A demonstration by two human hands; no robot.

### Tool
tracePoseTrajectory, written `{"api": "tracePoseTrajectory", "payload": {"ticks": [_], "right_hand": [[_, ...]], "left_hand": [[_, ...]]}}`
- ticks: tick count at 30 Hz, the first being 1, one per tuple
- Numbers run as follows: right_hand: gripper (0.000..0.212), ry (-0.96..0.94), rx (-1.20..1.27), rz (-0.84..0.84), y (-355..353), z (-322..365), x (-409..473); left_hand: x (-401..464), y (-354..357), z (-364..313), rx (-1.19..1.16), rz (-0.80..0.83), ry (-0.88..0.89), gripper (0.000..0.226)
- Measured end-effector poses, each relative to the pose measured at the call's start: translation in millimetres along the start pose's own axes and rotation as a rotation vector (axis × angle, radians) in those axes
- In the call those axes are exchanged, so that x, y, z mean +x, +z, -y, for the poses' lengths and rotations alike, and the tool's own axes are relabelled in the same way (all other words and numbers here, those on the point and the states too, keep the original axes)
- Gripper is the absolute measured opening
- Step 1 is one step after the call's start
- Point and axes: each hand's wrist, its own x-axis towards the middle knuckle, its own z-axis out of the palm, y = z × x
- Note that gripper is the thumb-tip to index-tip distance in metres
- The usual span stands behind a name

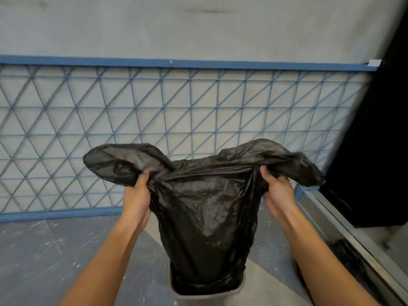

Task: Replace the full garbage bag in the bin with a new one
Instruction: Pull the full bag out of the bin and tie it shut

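A black garbage bag (205, 213) hangs stretched between my two hands at the centre of the head view. Its lower end reaches down into the grey bin (239, 289) at the bottom edge. My left hand (135, 195) grips the bag's left top flap, which flares out to the left. My right hand (277, 191) grips the right top flap, which flares out to the right. The bag's top edge is pulled taut between them. Only the bin's rim shows; whatever is inside it is hidden by the bag.
A blue wire-mesh panel (110, 120) leans against the pale wall behind. A dark curtain (379, 129) hangs at the right above a metal sill. Another crumpled black bag (346, 252) lies on the grey floor at the lower right.
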Motion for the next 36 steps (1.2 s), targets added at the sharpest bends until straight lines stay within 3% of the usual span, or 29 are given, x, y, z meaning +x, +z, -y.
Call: {"api": "tracePoseTrajectory", "payload": {"ticks": [5,9,11,13,14,15,16,19,21,22,24,28,33,36], "right_hand": [[0.035,0.030,-0.098,0.043,-3,-7,-13],[0.013,-0.091,0.052,0.061,9,27,-7],[0.018,-0.144,0.112,0.115,9,36,-8],[0.060,-0.100,0.133,0.210,-13,25,-17],[0.085,-0.021,0.078,0.223,-28,10,-23],[0.095,0.061,-0.035,0.175,-44,-10,-33],[0.092,0.149,-0.179,0.170,-58,-35,-44],[0.071,0.445,-0.501,0.089,-92,-124,-63],[0.053,0.548,-0.608,0.100,-73,-142,-71],[0.036,0.496,-0.712,0.155,-70,-143,-71],[0.021,0.420,-0.906,0.061,-65,-131,-73],[0.043,0.436,-0.730,0.085,-34,-106,-58],[0.018,0.268,-0.420,0.042,-7,-68,-48],[0.029,0.222,-0.177,0.028,-1,-61,-50]], "left_hand": [[-3,1,-2,0.066,0.014,-0.030,0.031],[-5,14,-38,-0.026,0.067,0.117,0.019],[-8,15,-50,-0.084,0.126,0.179,0.014],[-12,-6,-33,-0.126,0.211,0.192,0.018],[-14,-20,-16,-0.080,0.276,0.156,0.045],[-14,-37,8,0.036,0.298,0.097,0.082],[-15,-52,35,0.147,0.313,0.012,0.110],[-25,-74,110,0.408,0.550,-0.314,0.149],[-28,-66,138,0.563,0.686,-0.309,0.160],[-26,-63,146,0.640,0.675,-0.291,0.152],[-18,-52,148,0.726,0.578,-0.262,0.124],[-5,-39,131,0.682,0.413,-0.079,0.061],[-9,-13,84,0.253,0.355,-0.130,0.032],[-13,-2,75,0.114,0.358,-0.102,0.018]]}}
